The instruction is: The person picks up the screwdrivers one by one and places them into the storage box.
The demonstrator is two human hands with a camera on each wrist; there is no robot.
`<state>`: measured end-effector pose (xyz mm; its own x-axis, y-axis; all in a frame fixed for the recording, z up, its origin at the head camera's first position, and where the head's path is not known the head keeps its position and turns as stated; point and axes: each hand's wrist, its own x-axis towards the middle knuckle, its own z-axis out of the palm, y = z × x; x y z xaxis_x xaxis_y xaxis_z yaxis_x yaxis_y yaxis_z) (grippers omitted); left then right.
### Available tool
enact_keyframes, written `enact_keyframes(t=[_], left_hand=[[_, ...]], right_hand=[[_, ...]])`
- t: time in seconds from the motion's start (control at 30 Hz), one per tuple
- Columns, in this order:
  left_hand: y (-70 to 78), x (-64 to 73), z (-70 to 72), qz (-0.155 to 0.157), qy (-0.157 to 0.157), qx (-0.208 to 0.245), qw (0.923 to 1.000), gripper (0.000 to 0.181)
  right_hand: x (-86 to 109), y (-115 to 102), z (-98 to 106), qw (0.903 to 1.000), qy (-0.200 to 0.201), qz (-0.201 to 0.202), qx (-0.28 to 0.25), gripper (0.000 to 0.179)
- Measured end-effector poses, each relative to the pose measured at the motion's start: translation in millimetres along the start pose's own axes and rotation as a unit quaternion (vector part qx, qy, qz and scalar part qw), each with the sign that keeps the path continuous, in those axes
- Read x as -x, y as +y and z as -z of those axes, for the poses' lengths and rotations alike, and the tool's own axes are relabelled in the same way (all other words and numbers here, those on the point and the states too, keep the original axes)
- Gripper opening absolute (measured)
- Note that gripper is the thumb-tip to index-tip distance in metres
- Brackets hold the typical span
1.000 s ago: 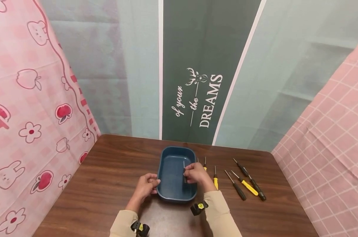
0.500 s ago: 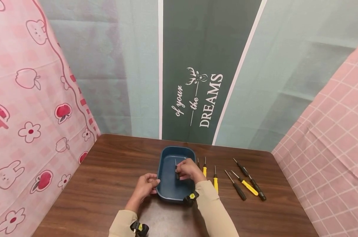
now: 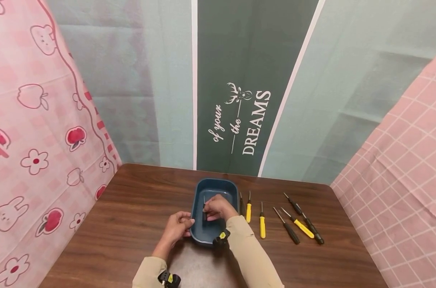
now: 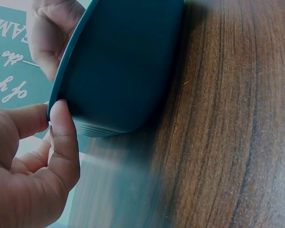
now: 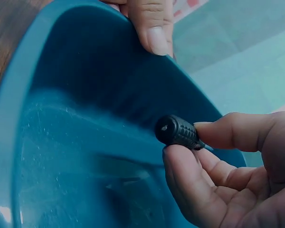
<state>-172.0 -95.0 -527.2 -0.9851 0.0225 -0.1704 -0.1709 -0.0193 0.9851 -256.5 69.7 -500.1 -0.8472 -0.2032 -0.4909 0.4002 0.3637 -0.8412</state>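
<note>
A deep blue rectangular plastic bin [image 3: 218, 185] rests on the table. My left hand [image 3: 176, 225] pinches the rim of its left side between thumb and fingers, as the left wrist view shows close up [image 4: 33, 175]. Inside the bin, my right hand [image 3: 218, 207] pinches a small black-handled screwdriver [image 5: 178, 130] between thumb and fingers. In the right wrist view its butt end faces the camera, above the bin floor. The head view shows its thin shaft pointing toward the far end, close to the left wall.
Right of the bin lie several screwdrivers on the wooden table [image 3: 149, 192]: yellow ones [image 3: 262, 227] and black ones [image 3: 291, 233]. One black screwdriver [image 3: 242, 205] lies right beside the bin's wall. Printed curtains [image 3: 232, 80] stand behind and at both sides.
My right hand has carried the black screwdriver leftward across the bin, from near its right wall to near its left wall. My left hand keeps its place on the rim.
</note>
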Motion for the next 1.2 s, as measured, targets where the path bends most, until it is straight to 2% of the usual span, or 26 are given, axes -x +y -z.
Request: enact_keyframes(t=[0.27,0.5,0.63,0.77,0.87,0.9,0.97,1.0,1.07,1.13,1.2], left_hand=[[-0.9,-1.9,-0.3,0.001,0.002,-0.006,1.0,0.031],[0.0,-1.2,-2.0,-0.002,0.004,-0.011,0.9999,0.031],[-1.0,-0.6,-1.8,-0.01,0.001,-0.007,0.9999,0.031],[-0.2,-0.2,-1.6,-0.006,0.003,-0.009,0.9999,0.031],[1.8,0.8,-2.6,0.001,0.005,-0.01,0.9999,0.031],[2.0,0.9,-2.6,0.001,0.005,-0.01,0.9999,0.03],[3.1,1.8,-2.9,-0.001,0.004,-0.007,1.0,0.03],[3.5,2.2,-3.0,-0.001,0.005,-0.006,1.0,0.03],[3.8,2.6,-3.0,-0.002,0.005,-0.004,1.0,0.031],[4.1,2.7,-2.9,-0.002,0.006,-0.004,1.0,0.031],[3.7,2.4,-2.7,-0.001,0.006,-0.004,1.0,0.032]], right_hand=[[-12.0,-1,-12,0.9997,-0.012,-0.013,-0.017,0.006],[-16.7,-5,-17,0.9996,-0.006,-0.025,-0.006,0.013],[-16.1,-6,-18,0.9996,-0.002,-0.029,0.0,0.01],[-11.8,-8,-17,0.9995,0.005,-0.015,0.028,0.005],[-6.1,-12,-15,0.9957,0.014,0.02,0.089,0.006],[-4.1,-14,-14,0.9921,0.018,0.037,0.118,0.006],[-0.5,-18,-12,0.9763,0.03,0.083,0.198,0.01],[1.5,-20,-11,0.9645,0.036,0.105,0.24,0.013],[6.2,-25,-9,0.935,0.052,0.133,0.325,0.022],[10.8,-30,-8,0.9048,0.064,0.139,0.398,0.031],[15.9,-34,-7,0.8835,0.062,0.126,0.447,0.033]])
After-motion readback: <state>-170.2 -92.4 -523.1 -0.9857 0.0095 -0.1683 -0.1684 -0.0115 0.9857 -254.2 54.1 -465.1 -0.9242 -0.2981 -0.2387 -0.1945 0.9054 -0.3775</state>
